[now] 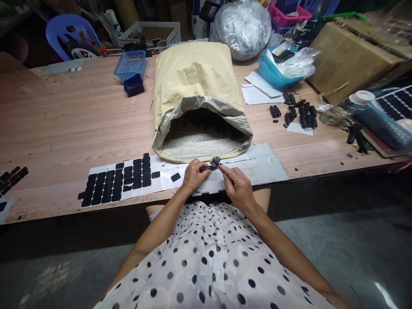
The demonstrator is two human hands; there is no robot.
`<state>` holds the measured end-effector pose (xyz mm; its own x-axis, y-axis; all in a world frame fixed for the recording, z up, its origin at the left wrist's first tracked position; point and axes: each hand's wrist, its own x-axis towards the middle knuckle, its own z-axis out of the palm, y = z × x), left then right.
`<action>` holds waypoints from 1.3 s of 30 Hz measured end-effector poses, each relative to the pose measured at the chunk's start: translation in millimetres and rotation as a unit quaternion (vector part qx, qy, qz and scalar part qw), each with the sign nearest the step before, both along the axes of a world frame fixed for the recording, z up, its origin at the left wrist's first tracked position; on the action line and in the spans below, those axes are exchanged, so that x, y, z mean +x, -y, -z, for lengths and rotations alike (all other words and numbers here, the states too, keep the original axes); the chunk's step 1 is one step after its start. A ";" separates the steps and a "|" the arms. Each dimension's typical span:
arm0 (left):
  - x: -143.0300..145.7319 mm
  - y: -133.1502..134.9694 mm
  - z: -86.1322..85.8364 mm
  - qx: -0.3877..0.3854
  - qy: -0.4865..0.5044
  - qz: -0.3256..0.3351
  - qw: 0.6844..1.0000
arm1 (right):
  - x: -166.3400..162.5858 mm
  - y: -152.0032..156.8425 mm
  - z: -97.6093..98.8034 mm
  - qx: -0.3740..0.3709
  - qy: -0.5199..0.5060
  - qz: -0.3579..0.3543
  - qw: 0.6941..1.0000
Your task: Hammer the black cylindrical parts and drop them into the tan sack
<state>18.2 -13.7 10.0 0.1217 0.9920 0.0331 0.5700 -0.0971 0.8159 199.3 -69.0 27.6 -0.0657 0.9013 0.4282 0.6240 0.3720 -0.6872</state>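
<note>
My left hand [193,175] and my right hand [237,188] meet at the table's front edge, both with fingers closed on a small black part [213,164] with a round knob at its end. They hover over a white backing sheet [257,165]. On the sheet's left half sit several rows of black pads [119,182]; one loose pad [175,177] lies near my left hand. Just behind my hands lies a tan woven sack [193,81] with its mouth open toward me.
A pile of small black parts [298,113] lies at the right with white papers [260,88]. Blue baskets [130,64], a teal bin [273,73], a cardboard box [347,56] and a plastic bag [243,25] line the back. More black pads [13,178] sit far left.
</note>
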 end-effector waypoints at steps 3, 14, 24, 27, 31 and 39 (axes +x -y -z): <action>2.5 0.6 0.0 -0.006 0.005 -0.006 1.000 | -1.8 5.4 -4.3 0.047 0.005 -0.006 0.999; 4.2 -0.6 0.2 -0.030 0.017 -0.016 0.999 | -0.3 5.0 -7.0 0.019 0.019 -0.013 1.000; 2.0 -1.6 0.2 -0.025 -0.002 -0.004 1.000 | 2.6 4.4 10.6 -0.028 0.024 -0.013 0.999; -1.3 -3.0 -2.7 -0.033 -0.022 0.007 0.999 | 9.0 -4.8 7.8 -0.022 0.006 0.032 0.999; -6.4 -5.0 -7.9 -0.046 -0.037 0.036 0.998 | 23.0 -13.9 13.0 -0.063 -0.034 0.068 0.995; -13.1 -3.8 -9.1 -0.026 -0.049 0.053 0.997 | 32.5 -18.9 28.7 -0.222 -0.233 0.106 0.941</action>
<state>5.1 -9.9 19.1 0.2261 0.9735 -0.0354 0.6355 -0.1198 0.7628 231.8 -50.1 -1.2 0.2368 0.9700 -0.0553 0.2448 -0.1146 -0.9628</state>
